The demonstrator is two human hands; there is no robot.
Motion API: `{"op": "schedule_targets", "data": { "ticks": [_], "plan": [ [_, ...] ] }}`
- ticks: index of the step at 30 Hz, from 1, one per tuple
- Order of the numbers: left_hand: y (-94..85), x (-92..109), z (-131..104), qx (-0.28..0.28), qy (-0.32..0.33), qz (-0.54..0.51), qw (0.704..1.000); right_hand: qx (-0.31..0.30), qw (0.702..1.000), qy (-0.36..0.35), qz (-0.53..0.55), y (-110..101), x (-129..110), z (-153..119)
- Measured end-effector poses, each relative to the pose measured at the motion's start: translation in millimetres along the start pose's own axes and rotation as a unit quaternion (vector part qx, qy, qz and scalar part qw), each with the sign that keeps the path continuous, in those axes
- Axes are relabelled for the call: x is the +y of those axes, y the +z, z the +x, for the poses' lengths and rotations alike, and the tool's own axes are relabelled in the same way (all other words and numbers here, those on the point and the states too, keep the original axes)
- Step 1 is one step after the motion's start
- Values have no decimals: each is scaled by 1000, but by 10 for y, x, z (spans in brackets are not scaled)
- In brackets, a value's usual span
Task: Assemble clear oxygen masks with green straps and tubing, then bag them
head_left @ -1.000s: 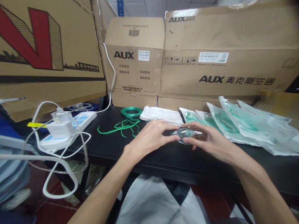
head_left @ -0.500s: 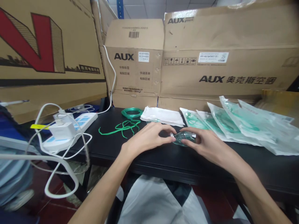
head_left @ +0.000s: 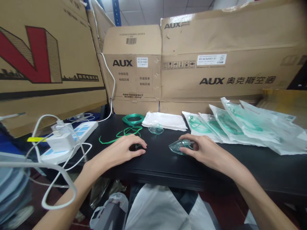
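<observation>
My right hand (head_left: 203, 148) grips a clear oxygen mask (head_left: 176, 147), thumb and fingers around its narrower end at the right. The mask's wide, pointed side faces left, just above or on the black table. Apart from it, my left hand (head_left: 123, 148) rests low over the table with curled fingers, thumb and fingertips a little apart. A tiny dark, shiny bit shows inside that curl; I cannot make out what it is. Behind, a second clear mask (head_left: 155, 128) lies by a white paper pouch (head_left: 165, 120). Green elastic straps (head_left: 121, 134) lie beyond my left hand.
A coil of green tubing (head_left: 133, 119) lies at the back. Several pouches (head_left: 230, 123) with green tubing overlap at the right. On the left is a white power strip (head_left: 83, 131) with plugs and looping cables (head_left: 69, 191). Cardboard boxes (head_left: 134, 73) stand along the back.
My left hand has moved left, away from the mask, its fingertips now apart. My right hand keeps the mask at nearly the same place. The second mask has come into clearer view.
</observation>
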State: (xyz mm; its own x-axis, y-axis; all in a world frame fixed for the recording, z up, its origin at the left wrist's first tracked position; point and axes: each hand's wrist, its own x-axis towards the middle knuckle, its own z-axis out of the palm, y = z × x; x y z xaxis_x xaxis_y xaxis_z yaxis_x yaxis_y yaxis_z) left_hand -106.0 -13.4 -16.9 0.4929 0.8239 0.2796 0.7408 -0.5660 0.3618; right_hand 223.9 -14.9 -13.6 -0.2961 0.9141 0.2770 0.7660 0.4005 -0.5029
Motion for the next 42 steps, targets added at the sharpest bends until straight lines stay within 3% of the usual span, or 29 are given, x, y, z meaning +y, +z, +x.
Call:
{"op": "schedule_targets", "data": {
  "ticks": [6, 8, 11, 13, 16, 25, 29, 36, 42],
  "plan": [
    [-11, -12, -108, 23, -13, -6, 1000, -12, 1000, -6, 11, 10, 25, 8],
    [-38, 3, -181, 63, -18, -1, 998, -11, 1000, -5, 15, 12, 35, 12],
    [-73, -4, -332, 136, -86, 14, 987, -12, 1000, -7, 16, 20, 40, 14],
    [-72, -19, -412, 134, -135, 22, 981, -15, 1000, -10, 12, 28, 34, 15],
    [-21, -28, -436, 101, -156, 33, 982, -20, 1000, -14, 3, 38, 19, 16],
    [72, 13, -335, 111, -125, 44, 985, -25, 999, -17, -9, 28, -7, 0],
    [87, -31, -364, 122, -65, 39, 990, -19, 1000, -17, -13, 43, -7, -6],
    [238, 76, -321, 63, 41, 124, 989, -30, 999, -13, -23, 47, 17, -4],
    [163, 306, -369, 24, 64, 154, 986, -29, 999, -14, -24, 58, 42, 13]
  ]
}}
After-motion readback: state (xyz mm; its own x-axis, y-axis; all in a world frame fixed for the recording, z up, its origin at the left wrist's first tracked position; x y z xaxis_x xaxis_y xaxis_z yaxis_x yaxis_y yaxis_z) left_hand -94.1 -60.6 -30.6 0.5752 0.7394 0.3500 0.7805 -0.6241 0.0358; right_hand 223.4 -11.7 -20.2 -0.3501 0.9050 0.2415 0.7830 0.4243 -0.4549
